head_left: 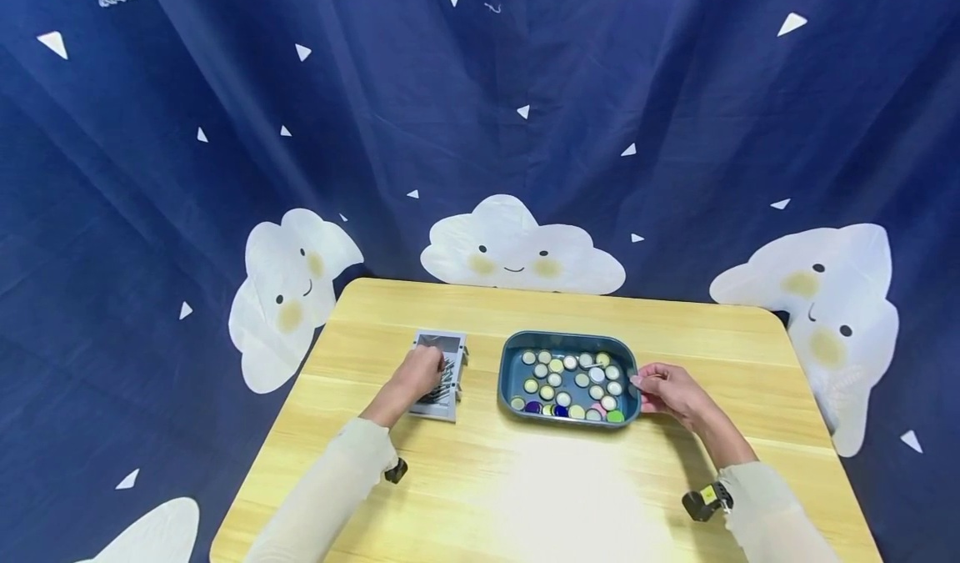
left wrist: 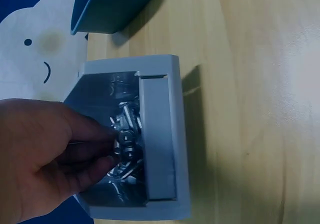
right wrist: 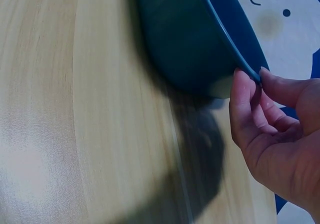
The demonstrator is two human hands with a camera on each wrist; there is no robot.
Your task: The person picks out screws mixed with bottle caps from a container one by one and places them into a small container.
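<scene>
A grey bin (left wrist: 160,139) with a clear inner part holds a heap of small metal screws (left wrist: 129,151); it lies left of centre on the table. My left hand (head_left: 420,373) reaches down into it, its thumb and fingers bunched and pinching at the screws. To the right is a dark teal oblong basin (right wrist: 185,44) with many round bottle caps (head_left: 562,399), mostly pale inside, a few blue, green and pink. My right hand (head_left: 675,392) pinches the basin's right rim between thumb and curled fingers.
The wooden table (head_left: 570,496) has rounded corners and a bright glare near its front. Behind it hangs a dark blue curtain (head_left: 570,129) printed with white clouds and triangles. A black camera (head_left: 701,505) is strapped to the right wrist, another (head_left: 396,470) to the left.
</scene>
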